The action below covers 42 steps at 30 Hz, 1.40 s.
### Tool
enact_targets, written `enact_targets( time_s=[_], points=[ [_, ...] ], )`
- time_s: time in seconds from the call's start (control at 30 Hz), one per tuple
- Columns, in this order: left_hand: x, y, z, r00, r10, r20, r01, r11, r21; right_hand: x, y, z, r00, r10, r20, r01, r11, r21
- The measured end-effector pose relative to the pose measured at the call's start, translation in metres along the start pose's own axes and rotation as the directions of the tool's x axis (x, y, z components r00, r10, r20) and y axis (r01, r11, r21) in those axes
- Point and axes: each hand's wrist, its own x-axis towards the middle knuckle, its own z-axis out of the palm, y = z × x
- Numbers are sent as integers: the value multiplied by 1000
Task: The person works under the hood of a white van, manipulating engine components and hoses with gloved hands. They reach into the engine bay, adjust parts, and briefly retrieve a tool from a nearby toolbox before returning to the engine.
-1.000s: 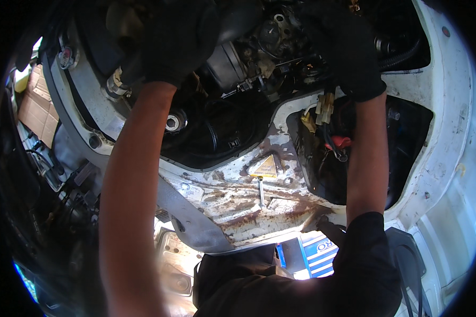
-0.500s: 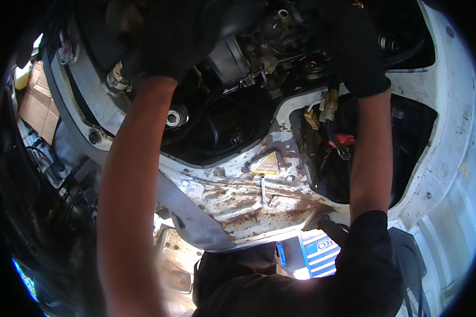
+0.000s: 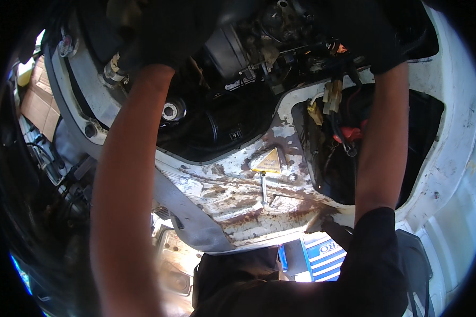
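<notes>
Both my arms reach up into a dark engine bay, and I wear black gloves. My left hand is at the upper left, beside the dark cylindrical engine part. Over at the upper right, my right hand is above the square opening with wires, near the engine's right side. The fingers of both hands are lost in shadow, so what they hold or touch cannot be made out. A small spanner lies on the rusty white body panel, just below a yellow-edged triangular sticker.
Wires with a red terminal cover and pale connectors hang in the right opening. A round metal cap shows by my left forearm. Below the panel is a blue and white box; cardboard stands at far left.
My right hand and forearm have shifted right, baring more of the engine between the hands. My left forearm has moved slightly left and up. The spanner lies in the same place.
</notes>
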Motion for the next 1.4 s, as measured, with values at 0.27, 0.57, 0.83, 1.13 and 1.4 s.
enact_targets(
  time_s=[0.27,0.57,0.83,1.13,1.4],
  points=[
    [-9,-5,9,995,-50,-84,56,996,65,4,-5,1,998,-55,-20,56,998,6],
    [-32,-85,50,985,160,65,-167,789,591,13,-21,-6,994,-86,69,83,996,45],
    [-13,-78,57,977,209,-49,-189,945,267,19,-20,-13,980,-111,165,107,994,32],
    [-10,-35,34,990,-49,-135,62,994,91,30,-15,-23,955,-126,268,129,992,5],
    [0,-17,1,990,-36,-139,40,999,28,43,-19,-26,958,-142,250,139,990,31]
  ],
)
